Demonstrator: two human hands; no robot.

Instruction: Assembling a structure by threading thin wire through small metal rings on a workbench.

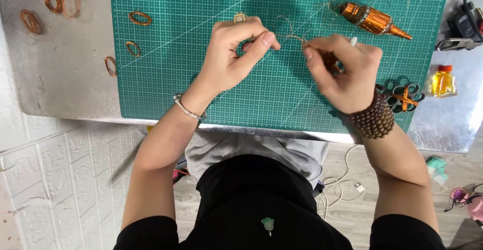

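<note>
Wire point(291, 37) pinched taut between both hands, above mat point(201, 79).
Left hand point(236, 51) and right hand point(344, 71) each nip an end, probably to keep the strand straight; spool point(372, 19) lies near.

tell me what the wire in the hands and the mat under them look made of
Wire, pinched between left hand and right hand: thin bare metal, likely copper, by its orange-brown glint. Cutting mat: matte green, looks like flexible plastic or rubber, printed with a white grid.
</note>
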